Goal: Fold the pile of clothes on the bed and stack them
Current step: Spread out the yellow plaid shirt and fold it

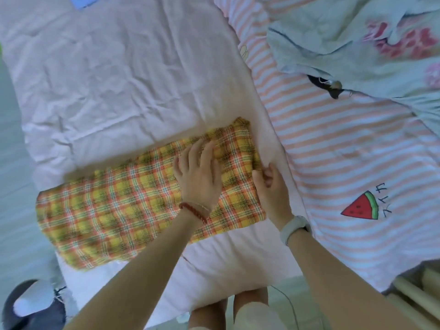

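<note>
— Yellow plaid cloth point(133, 206) lies flat across the near end of the bed point(107, 79), right under our left hand point(198, 177)?
— Yes, our left hand presses it with fingers spread straight. Our right hand point(271, 186) pinches its right edge, beside the striped shirt point(345, 151).

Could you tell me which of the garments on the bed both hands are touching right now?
The yellow plaid garment; the striped watermelon shirt and pale blue garment lie untouched to its right.
</note>
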`<move>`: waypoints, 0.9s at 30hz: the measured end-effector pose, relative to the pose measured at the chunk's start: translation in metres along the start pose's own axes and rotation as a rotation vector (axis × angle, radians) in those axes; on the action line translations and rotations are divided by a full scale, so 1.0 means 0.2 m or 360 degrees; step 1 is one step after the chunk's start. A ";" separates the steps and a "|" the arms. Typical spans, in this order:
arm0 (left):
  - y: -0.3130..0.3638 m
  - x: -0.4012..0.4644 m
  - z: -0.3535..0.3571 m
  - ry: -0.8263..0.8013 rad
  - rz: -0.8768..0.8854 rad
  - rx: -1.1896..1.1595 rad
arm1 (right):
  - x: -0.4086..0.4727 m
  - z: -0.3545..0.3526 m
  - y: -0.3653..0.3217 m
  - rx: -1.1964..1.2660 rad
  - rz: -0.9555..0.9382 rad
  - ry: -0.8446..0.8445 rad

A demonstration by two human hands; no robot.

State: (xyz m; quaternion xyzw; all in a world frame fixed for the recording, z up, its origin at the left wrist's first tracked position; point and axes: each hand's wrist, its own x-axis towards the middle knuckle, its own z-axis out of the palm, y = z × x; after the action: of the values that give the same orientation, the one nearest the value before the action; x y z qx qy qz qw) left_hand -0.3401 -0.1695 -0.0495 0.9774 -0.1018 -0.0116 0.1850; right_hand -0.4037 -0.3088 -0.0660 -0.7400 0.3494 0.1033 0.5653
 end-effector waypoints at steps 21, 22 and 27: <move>-0.48 -0.31 -0.26 -0.0066 -0.0706 -0.0755 | -0.09 0.19 -0.42 -0.0041 -0.0372 -0.0414; -0.55 -0.34 -0.33 -0.0030 -0.0877 -0.0922 | -0.15 0.24 -0.50 -0.0070 -0.0456 -0.0479; -0.91 -0.44 -0.72 -0.0188 -0.1675 -0.2165 | -0.48 0.72 -0.79 -0.0408 -0.0885 -0.0785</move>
State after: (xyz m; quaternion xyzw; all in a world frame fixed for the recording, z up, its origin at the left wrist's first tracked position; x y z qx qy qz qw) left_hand -0.3819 0.0651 0.0179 0.5720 0.3841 -0.2050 0.6952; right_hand -0.3398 -0.1201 0.0580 -0.8240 -0.0265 0.1637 0.5418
